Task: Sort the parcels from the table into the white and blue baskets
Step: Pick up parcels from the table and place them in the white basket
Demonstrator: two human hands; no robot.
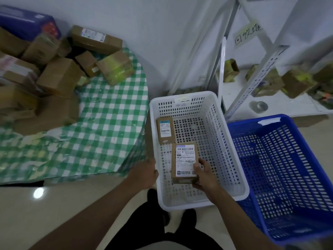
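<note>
Nearest the camera, at about six o'clock, the right hand (204, 175) pinches a small rectangular cardboard parcel (184, 163) by its right edge, thumb curled over the white printed label, holding it over the white basket (232, 159), a perforated plastic crate with rounded corners. At seven o'clock the left hand (145, 173) hangs just outside the basket's left wall, fingers loosely curled with nothing in them. A second labelled cardboard box (165, 130) lies flat on the basket's floor against its left wall. At three o'clock stands the blue basket (270, 123), slotted plastic, touching the white one. At ten o'clock the table (108, 123), draped in glossy green-and-white check cloth, carries a heap of brown cartons (59, 76), some taped yellow. Farthest, at one o'clock, white metal shelving (273, 60) holds more boxes.
</note>
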